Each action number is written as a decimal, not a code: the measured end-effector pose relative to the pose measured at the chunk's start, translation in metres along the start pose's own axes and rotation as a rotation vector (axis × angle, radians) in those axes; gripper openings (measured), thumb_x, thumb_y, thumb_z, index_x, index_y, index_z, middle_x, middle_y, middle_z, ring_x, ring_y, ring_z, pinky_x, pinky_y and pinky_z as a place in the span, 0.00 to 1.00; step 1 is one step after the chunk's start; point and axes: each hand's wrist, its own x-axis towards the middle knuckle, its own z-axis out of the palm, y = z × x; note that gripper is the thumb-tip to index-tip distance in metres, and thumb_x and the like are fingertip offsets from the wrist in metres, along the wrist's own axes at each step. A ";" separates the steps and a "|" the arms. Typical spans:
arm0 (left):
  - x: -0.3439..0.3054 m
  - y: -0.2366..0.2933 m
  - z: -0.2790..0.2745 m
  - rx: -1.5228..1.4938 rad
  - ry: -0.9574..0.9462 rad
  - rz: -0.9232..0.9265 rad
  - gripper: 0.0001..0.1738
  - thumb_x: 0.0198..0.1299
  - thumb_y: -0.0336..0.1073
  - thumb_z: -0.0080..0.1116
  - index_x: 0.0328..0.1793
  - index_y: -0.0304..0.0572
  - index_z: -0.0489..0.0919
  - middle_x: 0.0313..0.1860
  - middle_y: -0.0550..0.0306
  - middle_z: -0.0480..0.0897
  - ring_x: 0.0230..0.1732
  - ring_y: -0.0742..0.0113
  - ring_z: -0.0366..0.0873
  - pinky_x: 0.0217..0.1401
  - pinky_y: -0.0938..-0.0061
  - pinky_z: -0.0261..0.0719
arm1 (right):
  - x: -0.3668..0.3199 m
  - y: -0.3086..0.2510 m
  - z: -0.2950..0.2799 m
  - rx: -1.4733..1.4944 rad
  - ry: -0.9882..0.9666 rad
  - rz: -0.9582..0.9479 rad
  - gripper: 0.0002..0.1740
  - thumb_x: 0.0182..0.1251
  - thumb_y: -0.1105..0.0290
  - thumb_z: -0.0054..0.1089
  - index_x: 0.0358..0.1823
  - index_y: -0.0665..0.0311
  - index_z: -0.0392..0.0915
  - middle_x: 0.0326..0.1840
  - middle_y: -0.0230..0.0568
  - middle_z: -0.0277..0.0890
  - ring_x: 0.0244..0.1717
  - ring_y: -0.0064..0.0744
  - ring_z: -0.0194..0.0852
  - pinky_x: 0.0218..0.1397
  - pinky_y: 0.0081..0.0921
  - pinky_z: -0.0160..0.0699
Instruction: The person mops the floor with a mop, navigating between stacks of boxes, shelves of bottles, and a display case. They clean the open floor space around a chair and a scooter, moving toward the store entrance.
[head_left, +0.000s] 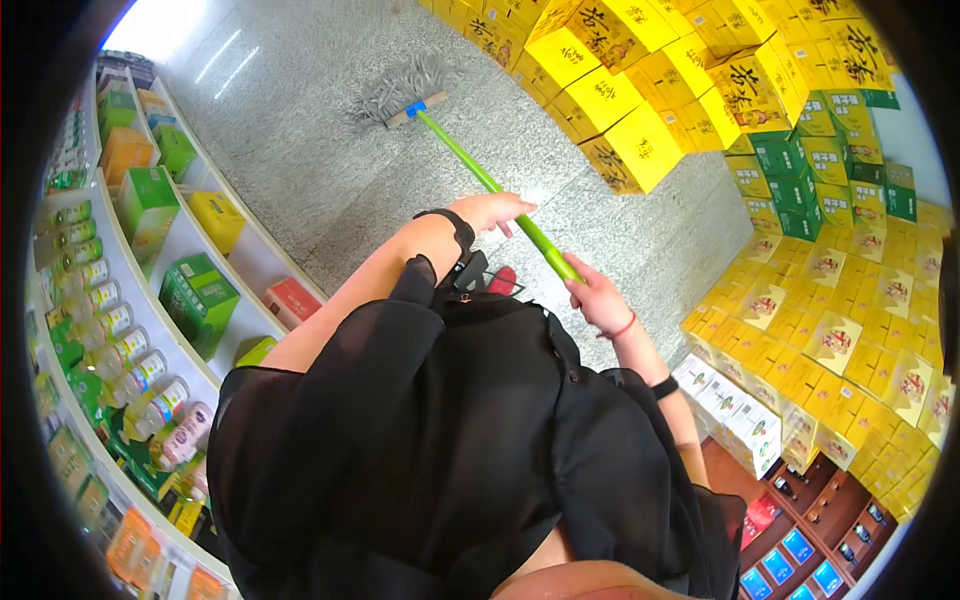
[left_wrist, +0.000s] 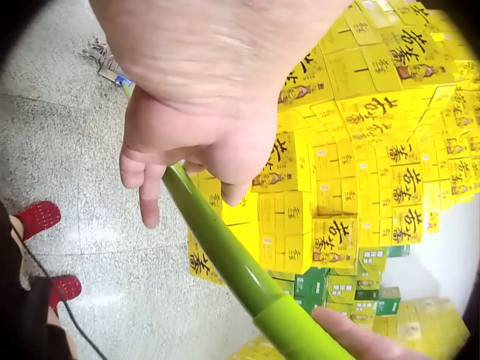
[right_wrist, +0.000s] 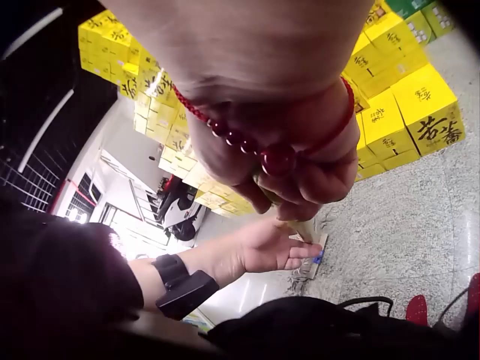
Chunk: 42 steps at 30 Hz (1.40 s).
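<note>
A mop with a bright green handle [head_left: 480,175] slants across the head view. Its grey string head [head_left: 405,88], joined by a blue clip [head_left: 415,108], lies spread on the floor. My left hand [head_left: 488,212] loosely holds the handle partway down, its thumb and fingers on either side of the pole in the left wrist view. Nearer the body, my right hand [head_left: 598,293] grips the thick upper end of the handle. In the right wrist view, the curled fingers [right_wrist: 300,187] of that hand hide most of the pole.
Stacked yellow cartons [head_left: 640,140] line the right side, some jutting toward the mop. Green cartons [head_left: 785,185] stand behind. On the left runs a white shelf [head_left: 255,270] of boxes and bottles. Speckled stone floor [head_left: 300,150] lies between. Red shoes [left_wrist: 39,219] show below.
</note>
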 end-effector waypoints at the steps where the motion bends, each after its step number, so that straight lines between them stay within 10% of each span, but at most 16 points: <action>1: 0.007 0.002 0.015 0.044 -0.083 -0.020 0.36 0.57 0.60 0.44 0.62 0.39 0.62 0.60 0.50 0.66 0.35 0.63 0.79 0.25 0.74 0.62 | -0.014 0.008 -0.007 0.020 0.009 0.028 0.26 0.63 0.66 0.46 0.65 0.51 0.59 0.16 0.25 0.62 0.12 0.13 0.52 0.13 0.13 0.54; 3: 0.020 0.012 0.043 0.089 -0.129 -0.034 0.37 0.57 0.60 0.43 0.64 0.39 0.61 0.64 0.49 0.62 0.37 0.59 0.80 0.28 0.70 0.65 | -0.042 0.017 -0.023 0.000 0.010 0.094 0.28 0.61 0.68 0.48 0.64 0.60 0.59 0.24 0.29 0.66 0.22 0.18 0.62 0.28 0.17 0.65; 5: 0.023 0.030 0.073 0.123 -0.099 -0.031 0.37 0.57 0.61 0.43 0.62 0.39 0.63 0.62 0.46 0.63 0.35 0.58 0.81 0.31 0.67 0.68 | -0.061 0.046 -0.036 0.066 0.034 0.078 0.27 0.63 0.66 0.46 0.65 0.50 0.59 0.17 0.25 0.63 0.11 0.12 0.50 0.13 0.12 0.51; 7: 0.011 0.058 0.096 0.249 -0.228 -0.155 0.38 0.57 0.59 0.43 0.65 0.36 0.61 0.65 0.38 0.60 0.41 0.58 0.81 0.44 0.63 0.70 | -0.087 0.060 -0.055 0.077 0.012 0.169 0.28 0.61 0.68 0.49 0.64 0.62 0.59 0.25 0.28 0.67 0.22 0.17 0.60 0.26 0.16 0.62; 11: 0.014 0.087 0.143 0.333 -0.333 -0.132 0.35 0.56 0.59 0.45 0.64 0.44 0.64 0.64 0.39 0.62 0.39 0.58 0.81 0.35 0.65 0.70 | -0.126 0.098 -0.077 0.231 0.067 0.152 0.27 0.63 0.68 0.47 0.65 0.53 0.59 0.17 0.25 0.62 0.13 0.12 0.50 0.14 0.11 0.48; 19: 0.044 0.092 0.173 0.356 -0.419 -0.080 0.35 0.55 0.60 0.45 0.64 0.48 0.63 0.63 0.37 0.63 0.43 0.57 0.79 0.42 0.62 0.69 | -0.132 0.139 -0.115 0.251 0.071 0.119 0.30 0.58 0.75 0.54 0.63 0.67 0.59 0.23 0.29 0.67 0.21 0.18 0.62 0.26 0.16 0.62; 31: 0.025 0.071 0.037 0.202 0.070 -0.017 0.32 0.58 0.55 0.43 0.61 0.39 0.67 0.67 0.44 0.59 0.36 0.55 0.81 0.52 0.54 0.68 | 0.006 0.020 -0.085 0.039 -0.098 0.022 0.31 0.60 0.71 0.51 0.66 0.61 0.55 0.16 0.29 0.65 0.07 0.15 0.52 0.10 0.14 0.52; 36: 0.046 0.048 -0.058 -0.036 0.168 0.107 0.40 0.56 0.49 0.49 0.67 0.29 0.49 0.51 0.34 0.70 0.30 0.53 0.78 0.27 0.66 0.77 | 0.093 -0.049 -0.062 0.018 -0.115 -0.006 0.30 0.61 0.70 0.50 0.66 0.60 0.55 0.16 0.30 0.65 0.07 0.16 0.52 0.09 0.15 0.52; 42: 0.040 0.043 -0.171 -0.291 0.488 0.198 0.34 0.54 0.45 0.54 0.53 0.16 0.59 0.39 0.33 0.74 0.21 0.53 0.78 0.19 0.66 0.77 | 0.184 -0.159 -0.024 -0.084 -0.101 -0.037 0.30 0.59 0.67 0.53 0.64 0.59 0.59 0.15 0.33 0.67 0.08 0.18 0.57 0.10 0.19 0.56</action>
